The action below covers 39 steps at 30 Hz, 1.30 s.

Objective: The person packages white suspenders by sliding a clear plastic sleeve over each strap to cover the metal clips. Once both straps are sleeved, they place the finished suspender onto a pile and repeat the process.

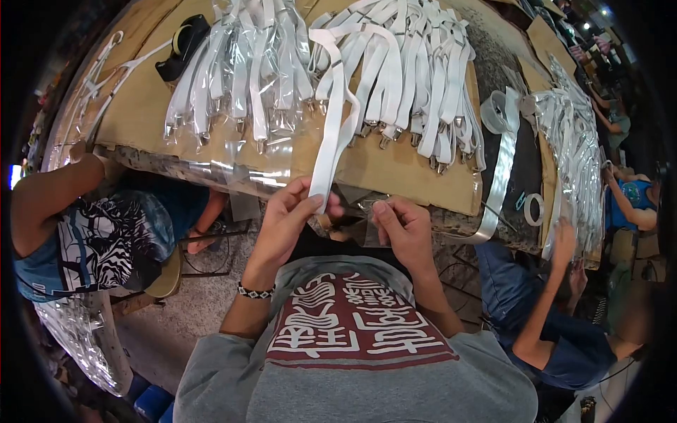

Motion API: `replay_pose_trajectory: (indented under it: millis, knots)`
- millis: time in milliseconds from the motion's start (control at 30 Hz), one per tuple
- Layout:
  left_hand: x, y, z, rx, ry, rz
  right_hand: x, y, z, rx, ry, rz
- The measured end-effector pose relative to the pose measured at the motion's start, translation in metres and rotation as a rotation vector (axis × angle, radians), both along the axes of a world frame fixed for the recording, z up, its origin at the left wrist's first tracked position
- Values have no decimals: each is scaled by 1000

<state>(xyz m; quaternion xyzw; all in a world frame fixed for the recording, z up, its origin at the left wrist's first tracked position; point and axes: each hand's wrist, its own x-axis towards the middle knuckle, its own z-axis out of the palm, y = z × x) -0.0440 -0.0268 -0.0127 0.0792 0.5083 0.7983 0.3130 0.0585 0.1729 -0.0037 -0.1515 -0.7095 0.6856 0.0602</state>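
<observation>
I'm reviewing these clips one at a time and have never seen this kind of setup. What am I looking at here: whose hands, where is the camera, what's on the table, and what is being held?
There is no machine here. The single picture comes from a camera worn on a person's head, looking down past their grey shirt at their two bare hands. The wide lens bends the edges.

The left hand pinches the lower end of a long white elastic strap that runs up onto the table. The right hand holds a thin clear plastic sleeve beside it.

On the cardboard-covered table lie a pile of white straps with metal clips and a pile of straps already in clear bags.

Other people sit at both sides; the one at right reaches toward a heap of bagged straps.
</observation>
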Motion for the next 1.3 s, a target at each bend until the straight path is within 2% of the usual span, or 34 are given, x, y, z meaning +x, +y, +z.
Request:
replay_pose_trajectory:
  millis: [167,267,367,467,1300]
  knots:
    - [-13,15,22,135,107,-18,2,-2,7,148,17,118]
    - [-15,26,36,231,-26,-55,2,-7,10,207,54,152]
    - [-15,32,45,211,-60,-127,2,-7,13,261,100,186]
    - [-12,35,36,220,-109,-110,4,-5,6,295,131,184]
    - [2,48,42,194,-18,-120,12,0,11,149,85,175]
